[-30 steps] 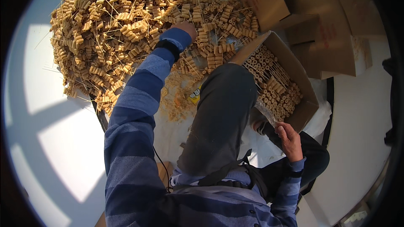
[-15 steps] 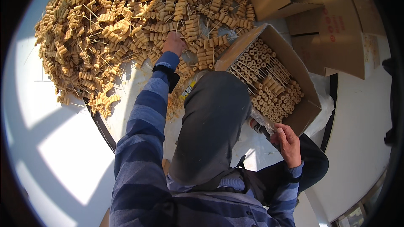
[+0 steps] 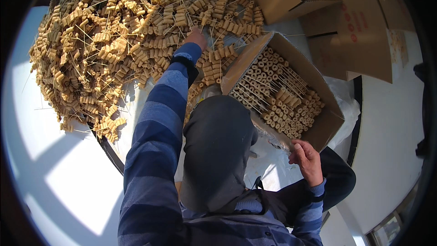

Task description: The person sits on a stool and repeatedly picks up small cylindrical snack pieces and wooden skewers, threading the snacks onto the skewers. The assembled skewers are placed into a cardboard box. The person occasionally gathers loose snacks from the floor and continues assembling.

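Observation:
My left hand (image 3: 196, 39) reaches into a large heap of skewered tan food rolls (image 3: 114, 45), each a row of hollow ring-like pieces on a thin stick. Its fingertips are hidden among the skewers, so whether it grips one is unclear. Right of my raised knee, a cardboard box (image 3: 330, 91) stands tilted, with packed skewers (image 3: 277, 95) lying in rows inside. My right hand (image 3: 307, 161) is at the box's near corner, fingers bent and closed on the edge of a clear plastic liner (image 3: 278, 139).
More cardboard boxes (image 3: 359, 32) stand at the far right. Clear plastic (image 3: 339, 98) bulges out beside the packed box. My knee (image 3: 218, 150) rises between the heap and my right hand. Loose skewers stick out along the heap's left edge.
My left hand has shifted slightly up and right within the heap. The view has moved a little, and my right hand stays by the box corner.

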Available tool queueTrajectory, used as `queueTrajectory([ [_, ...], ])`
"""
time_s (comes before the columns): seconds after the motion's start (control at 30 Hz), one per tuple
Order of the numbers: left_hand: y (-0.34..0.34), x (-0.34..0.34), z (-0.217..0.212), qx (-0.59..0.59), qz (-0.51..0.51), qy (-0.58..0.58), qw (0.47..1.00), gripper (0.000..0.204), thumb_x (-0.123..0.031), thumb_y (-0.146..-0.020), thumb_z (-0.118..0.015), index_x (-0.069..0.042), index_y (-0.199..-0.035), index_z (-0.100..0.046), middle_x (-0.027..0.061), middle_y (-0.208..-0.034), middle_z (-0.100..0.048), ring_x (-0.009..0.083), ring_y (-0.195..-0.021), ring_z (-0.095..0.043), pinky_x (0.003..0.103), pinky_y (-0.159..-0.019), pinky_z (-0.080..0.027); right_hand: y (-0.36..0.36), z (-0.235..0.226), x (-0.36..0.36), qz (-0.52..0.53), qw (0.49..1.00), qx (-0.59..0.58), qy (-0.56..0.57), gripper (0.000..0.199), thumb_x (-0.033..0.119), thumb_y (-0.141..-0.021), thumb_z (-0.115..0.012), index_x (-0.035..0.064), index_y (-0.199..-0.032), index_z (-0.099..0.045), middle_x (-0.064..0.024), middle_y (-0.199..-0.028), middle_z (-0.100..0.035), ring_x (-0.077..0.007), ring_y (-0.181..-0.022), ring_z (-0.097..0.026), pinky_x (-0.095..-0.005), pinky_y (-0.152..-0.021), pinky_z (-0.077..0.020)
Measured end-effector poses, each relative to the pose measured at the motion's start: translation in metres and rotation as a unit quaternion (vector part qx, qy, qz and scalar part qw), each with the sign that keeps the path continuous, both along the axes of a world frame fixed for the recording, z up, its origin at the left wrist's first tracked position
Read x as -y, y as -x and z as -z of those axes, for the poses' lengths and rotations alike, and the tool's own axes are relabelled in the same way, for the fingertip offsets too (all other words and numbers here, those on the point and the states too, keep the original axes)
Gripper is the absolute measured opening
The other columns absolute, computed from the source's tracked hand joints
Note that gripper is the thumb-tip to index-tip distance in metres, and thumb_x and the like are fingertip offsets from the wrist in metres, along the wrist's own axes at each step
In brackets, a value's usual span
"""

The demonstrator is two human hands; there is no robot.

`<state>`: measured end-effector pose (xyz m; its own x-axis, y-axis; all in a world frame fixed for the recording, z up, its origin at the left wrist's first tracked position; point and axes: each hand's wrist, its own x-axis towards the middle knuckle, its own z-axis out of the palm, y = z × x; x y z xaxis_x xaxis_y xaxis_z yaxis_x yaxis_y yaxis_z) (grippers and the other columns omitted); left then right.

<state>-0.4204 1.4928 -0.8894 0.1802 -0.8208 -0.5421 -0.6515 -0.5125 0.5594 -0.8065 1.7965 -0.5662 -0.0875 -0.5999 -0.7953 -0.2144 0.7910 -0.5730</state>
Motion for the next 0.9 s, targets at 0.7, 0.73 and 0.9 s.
queueTrajectory([
  [0.7,0.013,0.017,-0.027,0.065,0.241,-0.171,0.953,0.050,-0.043,-0.099,-0.055,0.000,-0.085,-0.077,0.0117,-0.068,-0.072,0.0226,-0.062,-0.071,0.036,-0.064,-0.059,-0.010,-0.005,0.007,-0.081,0.990,-0.107,0.032,0.028,0.020,-0.105,-0.055,-0.0020,-0.120,-0.063,-0.0041,-0.071,-0.062,-0.0106,-0.063,-0.061,-0.0256,-0.060,-0.0502],
  [0.73,0.003,0.015,-0.043,0.079,0.303,-0.109,0.944,0.047,-0.042,-0.099,-0.055,-0.001,-0.091,-0.076,0.0117,-0.068,-0.072,0.0225,-0.061,-0.071,0.036,-0.062,-0.059,-0.011,-0.006,0.006,-0.084,0.989,-0.111,0.039,0.027,0.020,-0.105,-0.056,-0.0010,-0.119,-0.064,-0.0050,-0.072,-0.063,-0.0113,-0.063,-0.062,-0.0263,-0.061,-0.0511],
  [0.9,-0.047,0.005,-0.136,-0.023,0.114,-0.111,0.987,0.034,-0.033,-0.099,-0.056,-0.002,-0.104,-0.070,0.0097,-0.070,-0.070,0.0202,-0.057,-0.069,0.032,-0.056,-0.057,-0.015,-0.012,-0.002,-0.116,0.981,-0.133,0.077,0.023,0.019,-0.103,-0.057,0.0016,-0.115,-0.064,-0.0088,-0.076,-0.067,-0.0149,-0.066,-0.066,-0.0289,-0.064,-0.0534],
])
